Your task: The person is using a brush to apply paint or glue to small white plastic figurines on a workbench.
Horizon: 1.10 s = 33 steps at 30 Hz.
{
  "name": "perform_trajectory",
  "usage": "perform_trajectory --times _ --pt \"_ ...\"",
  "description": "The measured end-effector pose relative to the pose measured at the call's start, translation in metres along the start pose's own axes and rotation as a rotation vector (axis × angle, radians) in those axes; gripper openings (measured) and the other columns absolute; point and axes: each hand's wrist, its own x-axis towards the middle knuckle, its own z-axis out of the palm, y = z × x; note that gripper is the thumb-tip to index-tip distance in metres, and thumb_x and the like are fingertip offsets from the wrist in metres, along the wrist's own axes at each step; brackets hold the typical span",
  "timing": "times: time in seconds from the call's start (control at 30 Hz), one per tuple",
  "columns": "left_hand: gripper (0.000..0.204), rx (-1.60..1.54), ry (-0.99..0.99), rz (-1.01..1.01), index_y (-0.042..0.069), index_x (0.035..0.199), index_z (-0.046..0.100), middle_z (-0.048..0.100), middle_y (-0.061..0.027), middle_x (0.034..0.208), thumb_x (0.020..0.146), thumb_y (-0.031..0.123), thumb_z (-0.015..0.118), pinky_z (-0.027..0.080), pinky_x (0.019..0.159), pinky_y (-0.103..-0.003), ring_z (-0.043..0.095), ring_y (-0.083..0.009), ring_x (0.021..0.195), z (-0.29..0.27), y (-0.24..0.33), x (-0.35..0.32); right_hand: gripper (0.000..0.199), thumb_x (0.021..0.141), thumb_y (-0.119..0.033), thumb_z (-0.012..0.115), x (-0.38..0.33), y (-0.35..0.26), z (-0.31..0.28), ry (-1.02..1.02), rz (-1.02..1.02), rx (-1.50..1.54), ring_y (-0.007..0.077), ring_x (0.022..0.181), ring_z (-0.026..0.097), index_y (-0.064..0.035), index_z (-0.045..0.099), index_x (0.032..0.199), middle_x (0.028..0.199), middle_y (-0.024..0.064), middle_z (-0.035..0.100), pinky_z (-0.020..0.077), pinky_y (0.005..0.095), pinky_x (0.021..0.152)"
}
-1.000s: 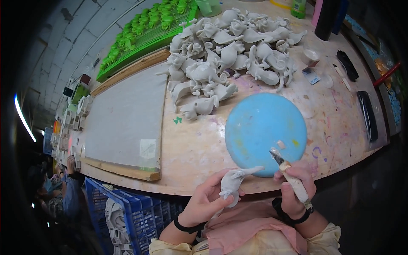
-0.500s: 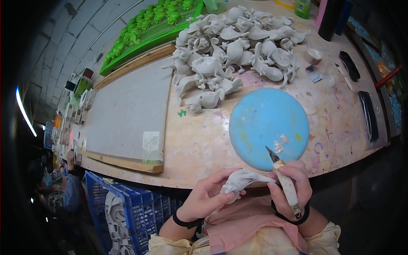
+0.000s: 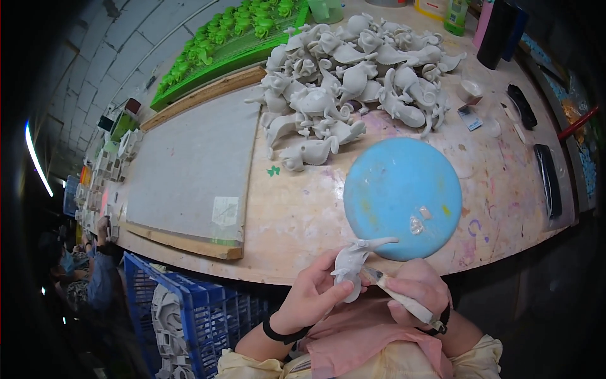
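Observation:
My left hand (image 3: 314, 295) grips a small white unglazed clay figurine (image 3: 355, 260) with a long thin part pointing right, held just off the table's near edge. My right hand (image 3: 418, 292) holds a slim trimming tool (image 3: 399, 295) with a pale wrapped handle, its tip against the figurine's underside. Just beyond both hands lies a round blue disc (image 3: 403, 196) with a few small scraps on it. Farther back sits a large heap of similar white figurines (image 3: 353, 82).
A grey board (image 3: 189, 170) on a wooden frame lies at left. A green tray of green figurines (image 3: 227, 41) runs along the back. Dark tools (image 3: 548, 180) lie at the right edge. A blue crate (image 3: 183, 309) of white pieces stands below. Another person (image 3: 95, 271) sits far left.
The figurine has turned in my left hand and come nearer the table edge. My right hand dropped lower, bringing the tool's tip from above the figurine to its underside.

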Motion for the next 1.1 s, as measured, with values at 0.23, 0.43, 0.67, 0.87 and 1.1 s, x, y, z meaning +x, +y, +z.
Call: perform_trajectory --times 0.23,0.43,0.67,0.87,1.1 --pt "0.054 -0.056 -0.016 0.035 -0.001 0.136 0.029 0.052 -0.0121 0.116 0.088 0.003 0.056 0.044 0.091 -0.034 0.054 -0.0182 0.103 -0.001 -0.0006 0.0009 0.024 0.072 -0.004 0.066 0.0059 0.0076 0.0094 0.03 -0.032 -0.052 0.0187 0.065 0.058 -0.004 0.065 0.097 0.077 0.0041 0.061 0.0457 0.0288 0.057" --pt "0.055 -0.083 -0.02 0.009 -0.002 0.135 0.03 0.051 -0.0111 0.116 0.087 0.0 0.056 0.044 0.09 -0.033 0.053 -0.0179 0.103 -0.001 -0.0003 0.0008 0.021 0.074 -0.005 0.066 0.0047 0.007 0.0087 0.034 -0.008 -0.042 0.0188 0.065 0.059 -0.0035 0.065 0.095 0.077 0.0047 0.06 0.0457 0.0292 0.058" --pt "0.055 -0.087 0.004 0.008 -0.002 0.134 0.03 0.049 -0.011 0.118 0.086 -0.001 0.058 0.044 0.09 -0.033 0.053 -0.0178 0.103 0.0002 -0.0004 0.0008 0.019 0.074 -0.005 0.066 0.0051 0.0078 0.0089 0.039 -0.016 -0.037 0.0189 0.065 0.059 -0.003 0.065 0.093 0.076 0.0051 0.06 0.0458 0.0295 0.058" --pt "0.055 -0.075 -0.001 0.009 -0.002 0.133 0.031 0.049 -0.0107 0.117 0.086 -0.001 0.058 0.044 0.09 -0.033 0.053 -0.0175 0.103 -0.0001 0.0002 0.0012 0.019 0.074 -0.004 0.065 0.0051 0.0087 0.0102 0.061 -0.028 -0.055 0.0192 0.063 0.059 -0.002 0.065 0.093 0.075 0.006 0.06 0.0459 0.0294 0.056" --pt "0.055 -0.084 0.022 0.008 -0.003 0.133 0.031 0.049 -0.0109 0.117 0.085 -0.002 0.058 0.044 0.09 -0.033 0.053 -0.0175 0.103 0.0019 -0.0001 0.0016 0.018 0.075 -0.006 0.065 0.0048 0.0098 0.0085 0.063 -0.021 -0.028 0.0196 0.063 0.059 -0.0012 0.065 0.093 0.075 0.0071 0.06 0.046 0.0297 0.056"
